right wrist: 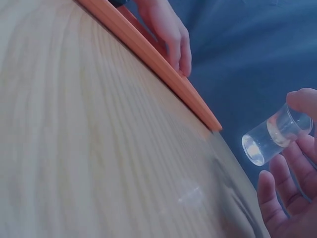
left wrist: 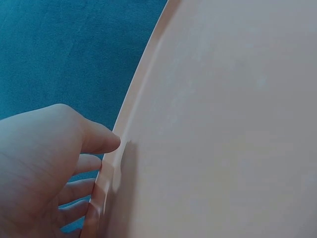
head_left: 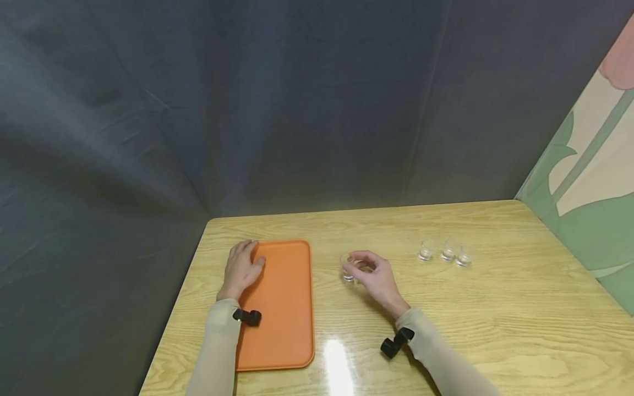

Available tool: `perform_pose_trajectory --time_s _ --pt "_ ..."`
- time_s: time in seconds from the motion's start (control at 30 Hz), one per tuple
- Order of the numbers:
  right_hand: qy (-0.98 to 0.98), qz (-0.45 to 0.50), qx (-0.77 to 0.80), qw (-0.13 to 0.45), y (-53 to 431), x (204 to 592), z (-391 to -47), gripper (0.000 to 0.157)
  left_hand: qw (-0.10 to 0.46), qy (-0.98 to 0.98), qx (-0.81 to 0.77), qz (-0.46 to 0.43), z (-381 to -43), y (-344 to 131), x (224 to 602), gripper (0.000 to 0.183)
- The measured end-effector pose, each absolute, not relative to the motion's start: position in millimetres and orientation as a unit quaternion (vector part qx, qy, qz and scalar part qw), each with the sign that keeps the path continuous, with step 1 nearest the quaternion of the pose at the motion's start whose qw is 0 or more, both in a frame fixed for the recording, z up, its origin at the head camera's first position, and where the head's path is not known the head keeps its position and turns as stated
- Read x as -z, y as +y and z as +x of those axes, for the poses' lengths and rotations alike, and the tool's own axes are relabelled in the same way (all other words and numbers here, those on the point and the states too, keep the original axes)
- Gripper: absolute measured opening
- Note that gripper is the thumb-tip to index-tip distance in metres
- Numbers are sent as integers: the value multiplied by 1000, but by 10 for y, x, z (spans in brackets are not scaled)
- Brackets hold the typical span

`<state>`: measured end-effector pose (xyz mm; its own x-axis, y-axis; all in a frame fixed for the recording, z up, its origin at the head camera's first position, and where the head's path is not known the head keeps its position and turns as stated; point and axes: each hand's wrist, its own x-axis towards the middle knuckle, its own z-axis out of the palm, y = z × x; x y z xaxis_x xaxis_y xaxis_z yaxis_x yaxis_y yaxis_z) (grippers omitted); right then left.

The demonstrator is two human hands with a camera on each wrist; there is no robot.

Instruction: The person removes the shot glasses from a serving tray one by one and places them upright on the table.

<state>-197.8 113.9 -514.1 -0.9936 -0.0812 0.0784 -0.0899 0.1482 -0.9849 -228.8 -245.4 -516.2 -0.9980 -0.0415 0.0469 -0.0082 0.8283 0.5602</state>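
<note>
An orange tray (head_left: 277, 308) lies on the left part of the table. My left hand (head_left: 241, 270) rests at its left rim, fingers loosely extended and the thumb over the inner side. In the left wrist view the thumb and fingertips meet the tray's rim (left wrist: 143, 74). Right of the tray, my right hand (head_left: 373, 275) pinches a small clear shot glass (head_left: 349, 277) near its rim, between thumb and fingers. The right wrist view has this shot glass (right wrist: 270, 138) apart from the tabletop, with the other fingers spread below it.
Several more clear items are grouped at the right: one shot glass (head_left: 425, 252) stands slightly apart from a close pair, a middle glass (head_left: 448, 252) and a right glass (head_left: 463, 257). Dark curtains (head_left: 317, 110) border the wooden table (head_left: 520, 308) behind and left.
</note>
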Motion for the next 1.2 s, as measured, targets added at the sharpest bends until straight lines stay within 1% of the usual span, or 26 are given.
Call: perform_pose_trajectory --time_s 0.33,0.57,0.83,1.07,1.2 --pt "-770 40 -637 5 1441 5163 -1976 37 24 -955 296 16 -2281 -2465 5156 57" --pt "-806 38 -590 21 1706 5169 -1932 40 25 -955 296 13 -2274 -2458 5162 58" --pt "-806 31 -589 46 1973 5128 -1894 41 29 -957 289 15 -2284 -2475 5159 58" --pt "-815 0 -575 68 2162 5069 -1873 41 35 -956 289 14 -2284 -2483 5166 58" --pt "-826 -18 -558 71 2313 5028 -1851 44 34 -957 288 13 -2286 -2455 5148 57"
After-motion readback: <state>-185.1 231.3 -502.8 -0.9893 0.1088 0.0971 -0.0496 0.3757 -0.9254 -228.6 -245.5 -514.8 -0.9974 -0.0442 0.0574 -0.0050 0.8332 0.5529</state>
